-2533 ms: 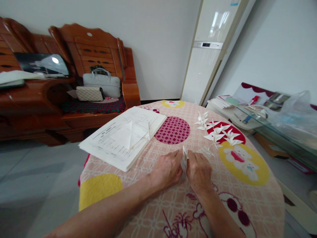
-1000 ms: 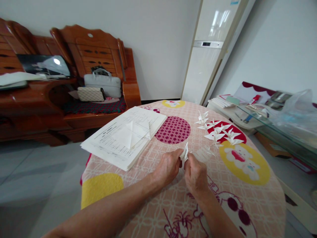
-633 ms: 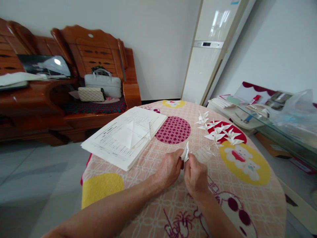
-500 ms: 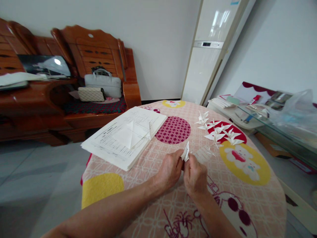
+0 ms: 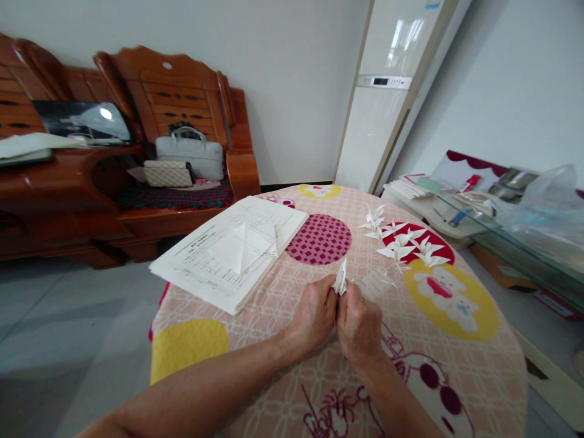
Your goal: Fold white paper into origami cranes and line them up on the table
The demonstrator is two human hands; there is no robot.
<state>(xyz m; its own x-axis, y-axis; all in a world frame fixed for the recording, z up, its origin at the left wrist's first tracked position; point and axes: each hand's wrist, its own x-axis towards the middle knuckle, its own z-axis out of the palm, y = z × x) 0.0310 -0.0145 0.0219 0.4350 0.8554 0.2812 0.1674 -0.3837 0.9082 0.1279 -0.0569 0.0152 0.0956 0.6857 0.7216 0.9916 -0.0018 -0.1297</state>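
Observation:
Between my fingertips is a small folded white paper (image 5: 340,280), its pointed end sticking up above the thumbs. My left hand (image 5: 316,309) is closed on its left side. My right hand (image 5: 360,322) grips it from the right, the two hands touching. The lower part of the folded paper is hidden by my fingers. Several finished white paper cranes (image 5: 401,242) lie in a group beyond my right hand. On the left, a stack of printed paper sheets (image 5: 201,267) carries a loose folded white sheet (image 5: 246,246) with crease lines.
A patterned cloth covers the round table (image 5: 264,389). Small clear plastic scraps (image 5: 385,278) lie just past my right hand. To the right stands a glass shelf (image 5: 502,228) with a plastic bag (image 5: 556,201). A wooden sofa (image 5: 168,79) holding bags is at the back left.
My right hand has rolled slightly inward and the hands have come closer together. The folded paper's tip has turned and shifted a little left. The rest is unchanged.

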